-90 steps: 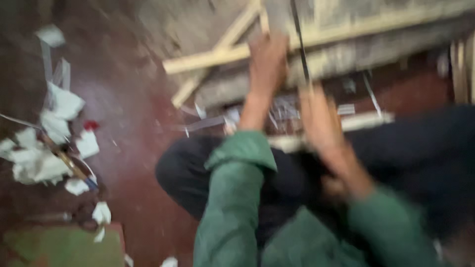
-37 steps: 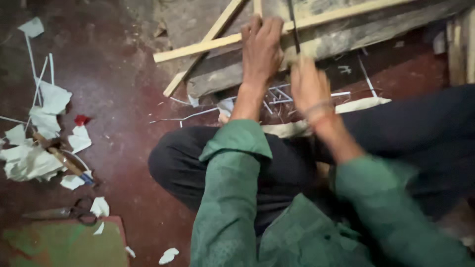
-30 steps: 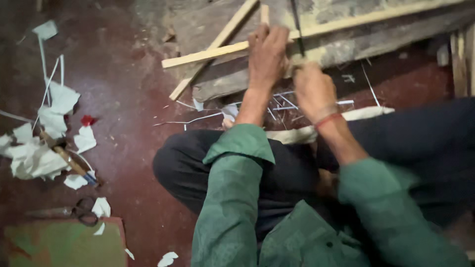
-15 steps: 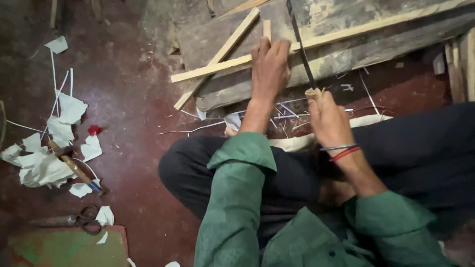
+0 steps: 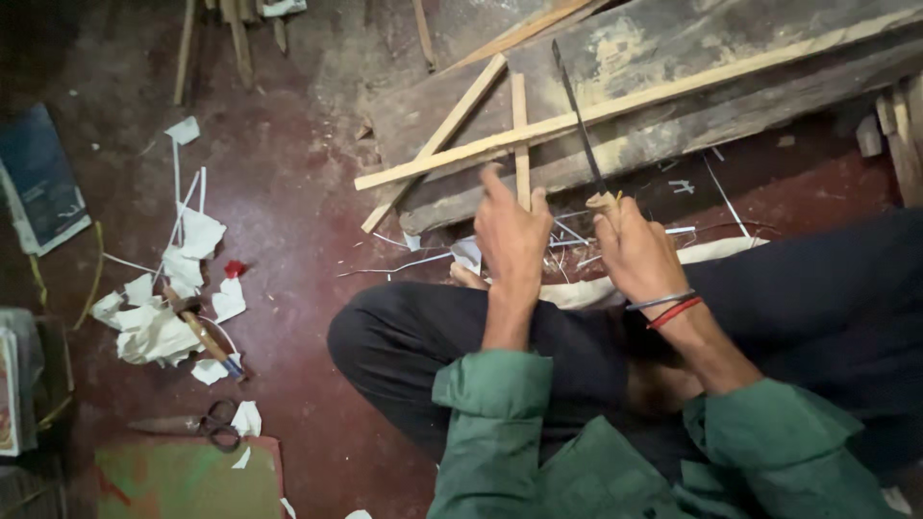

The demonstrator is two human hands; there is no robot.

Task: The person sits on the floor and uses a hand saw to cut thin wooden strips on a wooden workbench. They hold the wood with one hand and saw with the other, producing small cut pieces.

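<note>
I sit cross-legged on a dark red floor in green sleeves. My left hand [image 5: 512, 240] grips the near end of a thin wooden stick [image 5: 520, 125] that points away from me. My right hand [image 5: 635, 255], with red and grey bands at the wrist, holds the wooden handle of a long thin dark blade [image 5: 579, 125], which slants up over a worn wooden plank [image 5: 673, 48]. Two more long sticks [image 5: 615, 106] lie crossed on the plank just beyond both hands. Thin pale slivers [image 5: 567, 235] are scattered on the floor under the hands.
Torn white paper scraps [image 5: 163, 308] and a small tool with a wooden handle [image 5: 205, 338] lie on the floor at left. Scissors [image 5: 197, 423] rest beside a green board [image 5: 187, 479]. A dark book [image 5: 38, 178] sits far left. More sticks [image 5: 236, 34] lie at the top.
The blurred view has steadied. My right hand drew back toward me with the blade. My left hand stays on the upright stick.
</note>
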